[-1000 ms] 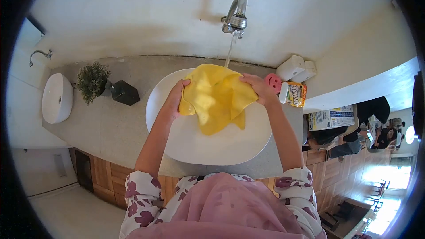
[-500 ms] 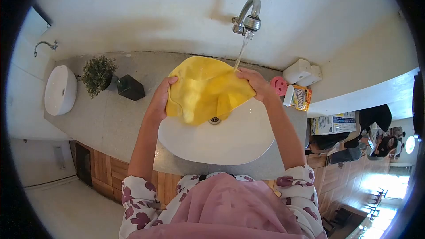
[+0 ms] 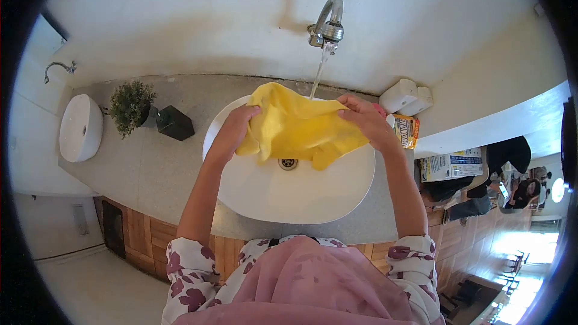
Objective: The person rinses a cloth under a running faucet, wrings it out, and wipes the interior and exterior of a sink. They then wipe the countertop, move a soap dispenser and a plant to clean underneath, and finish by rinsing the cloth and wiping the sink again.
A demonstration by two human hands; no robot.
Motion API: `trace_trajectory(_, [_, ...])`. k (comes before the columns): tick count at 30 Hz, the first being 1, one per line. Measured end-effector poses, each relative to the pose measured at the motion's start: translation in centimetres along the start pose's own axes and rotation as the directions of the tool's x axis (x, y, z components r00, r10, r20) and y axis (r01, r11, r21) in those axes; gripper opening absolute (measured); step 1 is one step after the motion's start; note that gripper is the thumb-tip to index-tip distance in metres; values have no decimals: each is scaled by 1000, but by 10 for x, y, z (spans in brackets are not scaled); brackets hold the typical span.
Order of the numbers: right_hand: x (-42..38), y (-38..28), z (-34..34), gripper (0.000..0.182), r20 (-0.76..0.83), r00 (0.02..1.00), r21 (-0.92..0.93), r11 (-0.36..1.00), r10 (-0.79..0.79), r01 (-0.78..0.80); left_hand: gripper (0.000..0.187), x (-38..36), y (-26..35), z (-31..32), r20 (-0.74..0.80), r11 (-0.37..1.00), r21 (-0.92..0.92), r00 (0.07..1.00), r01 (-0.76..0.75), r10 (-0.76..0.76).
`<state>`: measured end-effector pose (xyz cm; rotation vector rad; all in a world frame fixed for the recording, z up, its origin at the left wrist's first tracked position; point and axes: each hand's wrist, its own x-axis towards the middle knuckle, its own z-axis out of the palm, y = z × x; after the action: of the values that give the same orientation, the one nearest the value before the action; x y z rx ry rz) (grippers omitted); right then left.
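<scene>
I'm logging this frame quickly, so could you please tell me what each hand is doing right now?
Left hand: closed on the left edge of the yellow cloth.
Right hand: closed on the cloth's right edge, under the running faucet.

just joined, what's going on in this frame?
A person holds a yellow cloth stretched between the left hand and right hand over a white basin. The tap is running, and the stream lands on the cloth's upper edge. The drain shows just below the cloth. A small plant and a dark dispenser stand on the counter to the left.
</scene>
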<state>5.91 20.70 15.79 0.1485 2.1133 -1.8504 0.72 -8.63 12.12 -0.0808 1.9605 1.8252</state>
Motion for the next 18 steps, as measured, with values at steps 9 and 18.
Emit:
trace_trajectory(9, [-35, -1, -4, 18, -67, 992, -286, 955, -102, 79, 40, 7, 7, 28, 155, 870, 427, 968, -246, 197])
trace_trajectory(18, [-82, 15, 42, 19, 38, 952, -564, 780, -305, 272, 24, 33, -44, 77, 295, 612, 588, 845, -529, 446])
